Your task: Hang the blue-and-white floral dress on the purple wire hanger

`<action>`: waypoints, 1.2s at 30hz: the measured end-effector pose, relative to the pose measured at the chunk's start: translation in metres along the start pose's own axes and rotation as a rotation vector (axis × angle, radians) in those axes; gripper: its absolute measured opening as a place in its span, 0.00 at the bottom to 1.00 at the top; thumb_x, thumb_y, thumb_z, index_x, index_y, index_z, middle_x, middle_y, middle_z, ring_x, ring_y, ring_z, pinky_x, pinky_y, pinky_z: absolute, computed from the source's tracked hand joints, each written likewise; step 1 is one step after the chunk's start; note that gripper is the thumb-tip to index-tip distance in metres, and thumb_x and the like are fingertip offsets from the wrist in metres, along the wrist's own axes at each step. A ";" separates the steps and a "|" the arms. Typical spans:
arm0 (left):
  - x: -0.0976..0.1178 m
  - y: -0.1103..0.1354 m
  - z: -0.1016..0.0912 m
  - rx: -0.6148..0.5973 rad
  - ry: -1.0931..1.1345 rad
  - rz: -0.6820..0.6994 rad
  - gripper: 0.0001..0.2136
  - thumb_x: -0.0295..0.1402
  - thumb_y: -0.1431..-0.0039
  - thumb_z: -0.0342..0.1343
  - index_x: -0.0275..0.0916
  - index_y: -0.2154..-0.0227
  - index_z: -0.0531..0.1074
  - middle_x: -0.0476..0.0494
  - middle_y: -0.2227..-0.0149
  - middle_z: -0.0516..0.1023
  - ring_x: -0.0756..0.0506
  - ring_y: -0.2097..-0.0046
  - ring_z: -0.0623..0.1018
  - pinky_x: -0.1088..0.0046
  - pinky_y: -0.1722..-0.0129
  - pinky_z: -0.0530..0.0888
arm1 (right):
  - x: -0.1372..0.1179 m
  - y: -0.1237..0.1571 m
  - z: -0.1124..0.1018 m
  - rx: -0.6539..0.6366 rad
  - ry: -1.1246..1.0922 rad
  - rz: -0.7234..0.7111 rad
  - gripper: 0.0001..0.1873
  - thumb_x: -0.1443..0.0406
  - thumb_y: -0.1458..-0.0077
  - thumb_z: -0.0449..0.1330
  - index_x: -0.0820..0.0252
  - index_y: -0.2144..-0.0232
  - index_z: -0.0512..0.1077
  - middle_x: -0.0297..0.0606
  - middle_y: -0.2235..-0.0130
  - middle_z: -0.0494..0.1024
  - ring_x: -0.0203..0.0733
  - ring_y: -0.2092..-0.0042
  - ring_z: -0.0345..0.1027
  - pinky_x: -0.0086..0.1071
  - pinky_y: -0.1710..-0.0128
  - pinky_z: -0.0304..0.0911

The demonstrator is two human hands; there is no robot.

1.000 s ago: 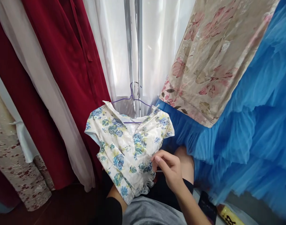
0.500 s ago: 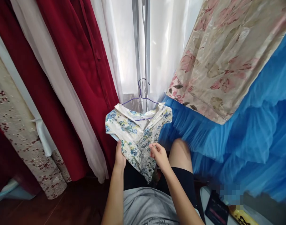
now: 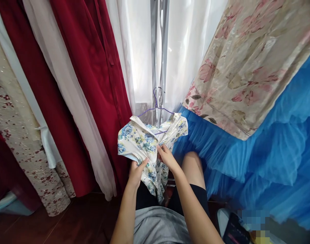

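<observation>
A small white top with blue and yellow flowers hangs on a purple wire hanger, which is hooked on a metal rack pole. My left hand grips the top's lower left edge, thumb up over the cloth. My right hand pinches the fabric near the middle of the front, just below the neckline. Both forearms reach up from my lap.
A dark red dress and a sheer white garment hang at the left. A beige floral fabric and a blue tulle skirt fill the right. White curtain behind. Dark wooden floor below.
The top now sits further from the camera. My left hand has come into view and taken hold of the lower left edge. My right hand moved up toward the neckline.
</observation>
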State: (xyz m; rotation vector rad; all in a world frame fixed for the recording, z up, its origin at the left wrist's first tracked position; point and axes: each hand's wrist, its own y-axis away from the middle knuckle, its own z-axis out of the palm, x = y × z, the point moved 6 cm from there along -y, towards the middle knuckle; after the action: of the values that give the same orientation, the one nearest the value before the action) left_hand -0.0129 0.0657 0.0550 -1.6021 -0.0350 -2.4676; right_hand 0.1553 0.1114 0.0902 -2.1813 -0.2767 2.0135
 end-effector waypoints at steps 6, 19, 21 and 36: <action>-0.001 -0.007 -0.016 0.071 -0.090 0.031 0.21 0.39 0.51 0.72 0.36 0.55 0.77 0.36 0.50 0.81 0.36 0.43 0.78 0.58 0.41 0.72 | 0.002 0.009 -0.005 0.000 -0.168 0.082 0.19 0.51 0.47 0.57 0.53 0.80 0.56 0.24 0.84 0.57 0.31 0.83 0.45 0.28 0.81 0.41; 0.013 0.020 0.033 0.016 -0.340 0.433 0.13 0.30 0.45 0.62 0.39 0.57 0.70 0.43 0.57 0.75 0.45 0.55 0.76 0.71 0.54 0.72 | -0.031 0.062 -0.044 -0.158 0.110 0.052 0.19 0.58 0.42 0.59 0.59 0.82 0.64 0.28 0.83 0.64 0.32 0.79 0.53 0.28 0.76 0.47; -0.004 0.028 0.066 -0.266 -0.398 0.309 0.14 0.29 0.45 0.62 0.39 0.56 0.70 0.42 0.57 0.77 0.43 0.54 0.78 0.71 0.54 0.72 | -0.028 0.066 -0.040 -0.199 0.166 0.079 0.17 0.61 0.44 0.59 0.59 0.83 0.64 0.29 0.84 0.65 0.32 0.79 0.54 0.28 0.77 0.47; 0.009 0.039 0.075 -0.366 -0.753 0.436 0.05 0.26 0.41 0.55 0.40 0.71 0.67 0.49 0.71 0.72 0.48 0.68 0.74 0.74 0.65 0.69 | -0.045 0.032 -0.041 -0.005 -0.095 0.059 0.17 0.56 0.46 0.64 0.62 0.79 0.75 0.34 0.85 0.71 0.32 0.82 0.53 0.28 0.80 0.48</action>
State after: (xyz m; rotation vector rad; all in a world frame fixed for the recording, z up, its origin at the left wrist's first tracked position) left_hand 0.0584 0.0354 0.0911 -2.2953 0.6104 -1.5046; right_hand 0.1938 0.0693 0.1290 -2.1243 -0.2319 2.1541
